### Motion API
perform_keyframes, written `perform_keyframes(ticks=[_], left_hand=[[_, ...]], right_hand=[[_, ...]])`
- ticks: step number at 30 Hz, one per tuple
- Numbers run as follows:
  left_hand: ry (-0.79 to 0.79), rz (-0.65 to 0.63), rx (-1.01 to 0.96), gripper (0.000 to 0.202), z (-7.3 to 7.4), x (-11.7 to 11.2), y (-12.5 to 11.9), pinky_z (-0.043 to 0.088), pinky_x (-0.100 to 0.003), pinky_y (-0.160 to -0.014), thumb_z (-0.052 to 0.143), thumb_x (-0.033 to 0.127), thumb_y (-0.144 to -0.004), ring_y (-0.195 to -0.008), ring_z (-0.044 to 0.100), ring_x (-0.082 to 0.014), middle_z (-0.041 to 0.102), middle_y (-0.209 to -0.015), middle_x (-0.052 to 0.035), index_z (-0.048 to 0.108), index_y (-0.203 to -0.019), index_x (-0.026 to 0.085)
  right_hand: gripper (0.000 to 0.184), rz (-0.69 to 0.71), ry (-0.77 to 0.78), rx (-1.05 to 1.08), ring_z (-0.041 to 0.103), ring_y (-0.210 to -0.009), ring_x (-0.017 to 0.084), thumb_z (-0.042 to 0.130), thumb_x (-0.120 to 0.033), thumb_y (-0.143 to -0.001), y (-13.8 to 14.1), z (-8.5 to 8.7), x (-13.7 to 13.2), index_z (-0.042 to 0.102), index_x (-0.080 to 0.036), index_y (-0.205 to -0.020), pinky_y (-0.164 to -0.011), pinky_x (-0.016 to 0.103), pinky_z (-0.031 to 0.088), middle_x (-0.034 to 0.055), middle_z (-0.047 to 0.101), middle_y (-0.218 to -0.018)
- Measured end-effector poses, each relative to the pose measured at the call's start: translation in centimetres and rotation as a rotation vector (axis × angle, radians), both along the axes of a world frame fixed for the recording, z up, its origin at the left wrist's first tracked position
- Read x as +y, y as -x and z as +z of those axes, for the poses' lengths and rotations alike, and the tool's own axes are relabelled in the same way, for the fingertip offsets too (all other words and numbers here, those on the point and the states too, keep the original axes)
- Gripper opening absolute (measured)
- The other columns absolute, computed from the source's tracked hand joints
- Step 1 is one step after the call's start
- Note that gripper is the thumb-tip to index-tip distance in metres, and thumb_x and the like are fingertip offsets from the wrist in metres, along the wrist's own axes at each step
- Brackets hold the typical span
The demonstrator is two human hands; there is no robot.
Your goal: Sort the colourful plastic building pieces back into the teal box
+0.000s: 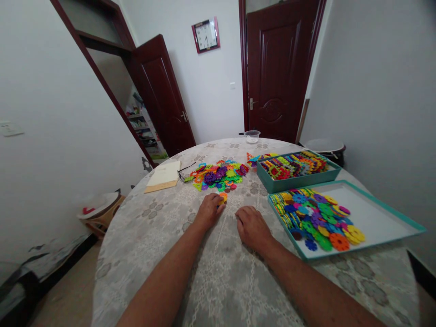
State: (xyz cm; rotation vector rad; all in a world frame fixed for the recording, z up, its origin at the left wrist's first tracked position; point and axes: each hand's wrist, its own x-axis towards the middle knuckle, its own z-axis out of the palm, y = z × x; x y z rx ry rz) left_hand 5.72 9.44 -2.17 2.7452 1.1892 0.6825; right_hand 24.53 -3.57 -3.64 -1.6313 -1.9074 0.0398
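Orange and yellow notched discs (223, 198): pinched by the left hand (208, 212), just nearside of a multicoloured disc pile (221, 175). Right hand (252, 229): fingers curled; whether anything is gripped cannot be told. Loose and rowed discs (320, 220) are held in a teal-rimmed tray (384, 222), right.
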Motion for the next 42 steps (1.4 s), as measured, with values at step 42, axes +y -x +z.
perform_keyframes(ticks=[42], left_hand=[[0.139,-0.148,-0.208,0.022,1.6,-9.3,-1.0,0.047,-0.041,-0.105,0.062,0.03,-0.1,-0.116,0.06,-0.0248,0.068,-0.119,-0.0097,0.066,-0.12,0.022]], right_hand=[[0.036,0.023,0.011,0.242,0.063,-0.109,0.024,0.047,-0.001,-0.088,-1.4,-0.1,0.7,0.073,-0.016,-0.107,-0.102,0.035,0.047,0.0109,0.072,-0.106]])
